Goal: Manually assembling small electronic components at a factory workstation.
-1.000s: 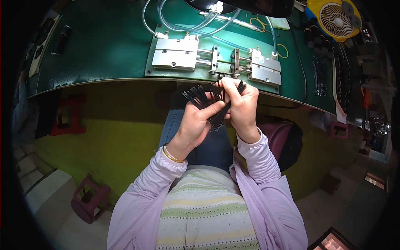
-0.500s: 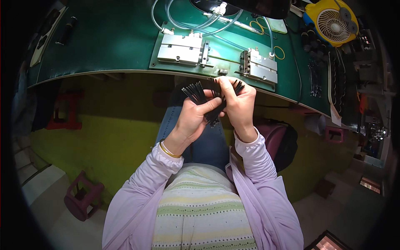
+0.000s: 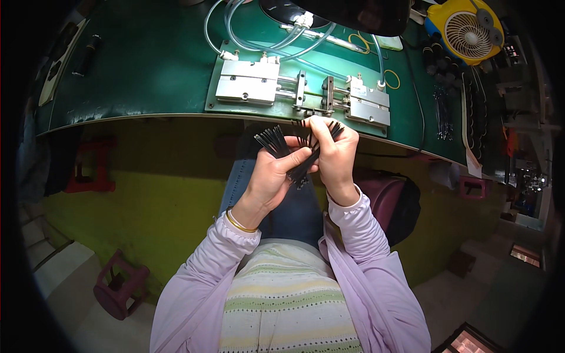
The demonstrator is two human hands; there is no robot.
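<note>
A bundle of thin black cords with shiny tips (image 3: 271,140) is gripped in my left hand (image 3: 268,179), thumb pressed across it. My right hand (image 3: 339,156) pinches more black cords of the same kind (image 3: 336,129), right beside the left hand. Both hands are just in front of the bench edge, over my lap. Just beyond my fingertips is a pneumatic fixture with a left silver cylinder block (image 3: 247,81) and a right one (image 3: 369,105). Their jaws (image 3: 301,88) are extended toward each other on rods, a gap between them. My fingers hide part of the cords.
Clear air tubes (image 3: 235,35) loop over the green bench (image 3: 141,65). A dark lamp-like shape (image 3: 359,15) hangs above the fixture. At the right are a yellow fan (image 3: 468,32) and more black cords (image 3: 442,112). Stools (image 3: 120,285) and a maroon chair (image 3: 376,200) stand below.
The fixture's two jaws have slid out from their blocks toward each other. My hands stay together on the cords, with slight finger movement. The view has shifted a little.
</note>
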